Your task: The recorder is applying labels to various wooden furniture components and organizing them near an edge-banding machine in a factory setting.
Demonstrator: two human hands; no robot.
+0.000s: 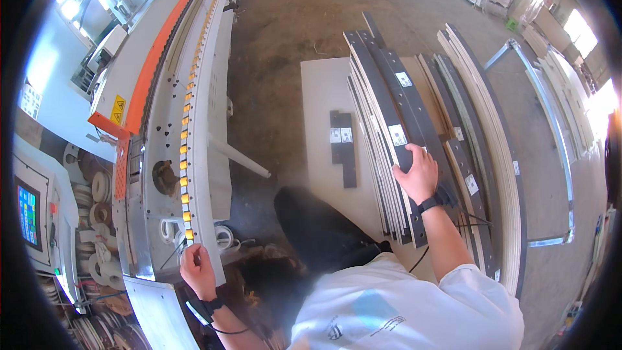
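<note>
My right hand lies over the top dark grey board of a stack to my right, its thumb at the left edge and its bent fingers reaching across the top. White labels are stuck along the board. My left hand is at the near end of a long machine's rail, beside a row of yellow rollers. Its fingers are curled together, and whatever they may hold is hidden. Both wrists carry dark bands with cables.
An orange and white machine runs away along my left, with a screen and tape rolls beside it. A pale panel carries short dark pieces. More long boards and a metal frame stand right.
</note>
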